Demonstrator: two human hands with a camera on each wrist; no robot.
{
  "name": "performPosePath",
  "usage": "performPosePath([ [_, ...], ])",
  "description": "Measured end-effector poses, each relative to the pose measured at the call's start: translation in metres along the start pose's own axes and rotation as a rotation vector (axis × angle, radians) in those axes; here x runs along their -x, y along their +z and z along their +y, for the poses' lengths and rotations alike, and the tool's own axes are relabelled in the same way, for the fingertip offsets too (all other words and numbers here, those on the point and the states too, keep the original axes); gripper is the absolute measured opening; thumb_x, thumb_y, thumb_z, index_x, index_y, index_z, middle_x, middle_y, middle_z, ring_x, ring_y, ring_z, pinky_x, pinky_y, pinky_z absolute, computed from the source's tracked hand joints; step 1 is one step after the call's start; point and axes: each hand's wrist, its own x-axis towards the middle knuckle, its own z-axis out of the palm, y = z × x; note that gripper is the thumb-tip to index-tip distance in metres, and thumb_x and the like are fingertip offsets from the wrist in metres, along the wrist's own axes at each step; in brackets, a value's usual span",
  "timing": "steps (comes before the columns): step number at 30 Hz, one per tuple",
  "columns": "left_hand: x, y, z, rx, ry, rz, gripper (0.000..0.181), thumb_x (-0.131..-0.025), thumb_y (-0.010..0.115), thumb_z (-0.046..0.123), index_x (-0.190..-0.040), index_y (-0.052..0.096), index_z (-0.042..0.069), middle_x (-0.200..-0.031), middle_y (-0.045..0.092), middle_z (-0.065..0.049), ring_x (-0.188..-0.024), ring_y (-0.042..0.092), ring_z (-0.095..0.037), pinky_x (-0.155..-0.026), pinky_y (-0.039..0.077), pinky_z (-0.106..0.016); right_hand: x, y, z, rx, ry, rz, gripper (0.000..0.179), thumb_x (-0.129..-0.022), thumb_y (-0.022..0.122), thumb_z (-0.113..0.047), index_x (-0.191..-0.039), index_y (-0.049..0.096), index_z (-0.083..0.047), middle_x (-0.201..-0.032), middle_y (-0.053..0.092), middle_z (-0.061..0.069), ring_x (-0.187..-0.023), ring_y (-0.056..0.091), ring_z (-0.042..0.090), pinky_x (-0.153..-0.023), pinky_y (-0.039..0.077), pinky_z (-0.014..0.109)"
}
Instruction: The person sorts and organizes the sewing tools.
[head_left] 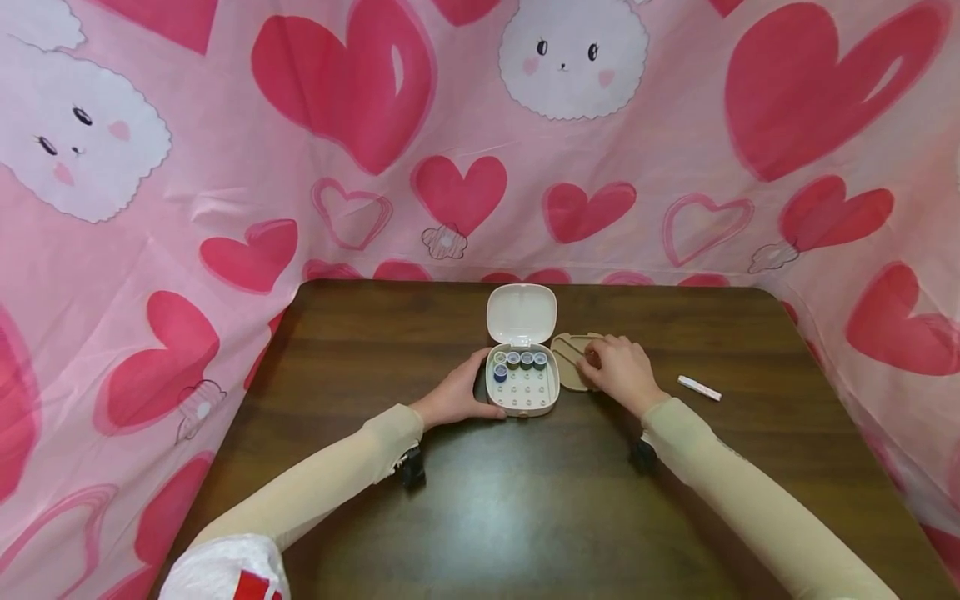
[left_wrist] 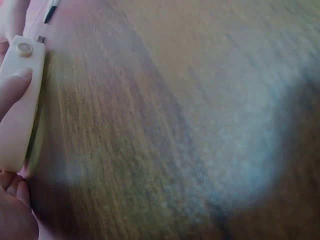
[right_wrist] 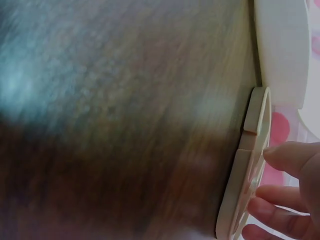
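Observation:
A white sewing box [head_left: 522, 404] stands on the table with its lid [head_left: 522, 312] raised at the back. Inside, several thread spools [head_left: 527, 360] fill the back row of pegs, and a blue spool [head_left: 500, 372] sits at the left of the second row. My left hand [head_left: 457, 392] holds the box by its left side, thumb along the front near the round button [left_wrist: 24, 49]. To the right of the box lies a beige compartment tray [head_left: 570, 379]. My right hand [head_left: 621, 371] reaches over this tray, its thumb and fingertips apart at the inner edge.
A white marker-like stick [head_left: 699, 388] lies on the brown wooden table [head_left: 480, 517], right of my right hand. Pink cloth with hearts [head_left: 457, 192] hangs behind the table and along both sides.

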Motion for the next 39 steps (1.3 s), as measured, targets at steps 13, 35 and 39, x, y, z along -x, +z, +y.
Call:
performPosePath([
  [13,-0.0038,-0.0003,0.0017,-0.004,-0.002,-0.019,0.116,-0.075,0.095,0.039,-0.162,0.024,0.013,-0.160,0.041,-0.010,-0.144,0.043,-0.025,-0.121,0.032,-0.047,-0.0009,-0.0028,0.0012,0.035,0.031,-0.061,0.027,-0.093,0.074,-0.032,-0.092,0.068,-0.006,-0.085,0.062,0.009,-0.084,0.055,0.033,-0.075,0.043,0.046],
  [35,-0.0032,-0.0012,0.0026,-0.014,-0.004,-0.003,0.115,-0.075,0.096,0.037,-0.162,0.025,0.011,-0.159,0.041,-0.011,-0.143,0.043,-0.027,-0.122,0.032,-0.047,-0.0089,-0.0004,0.0007,0.067,0.035,-0.092,0.028,-0.094,0.073,-0.032,-0.087,0.065,-0.006,-0.085,0.061,0.011,-0.085,0.055,0.034,-0.077,0.044,0.048],
  [39,-0.0021,0.0000,0.0027,-0.010,0.001,0.001,0.115,-0.074,0.096,0.036,-0.162,0.025,0.011,-0.160,0.041,-0.012,-0.143,0.043,-0.027,-0.122,0.032,-0.048,-0.0075,-0.0014,-0.0004,0.066,0.044,-0.090,0.028,-0.093,0.072,-0.032,-0.084,0.064,-0.007,-0.084,0.061,0.011,-0.086,0.055,0.035,-0.078,0.044,0.048],
])
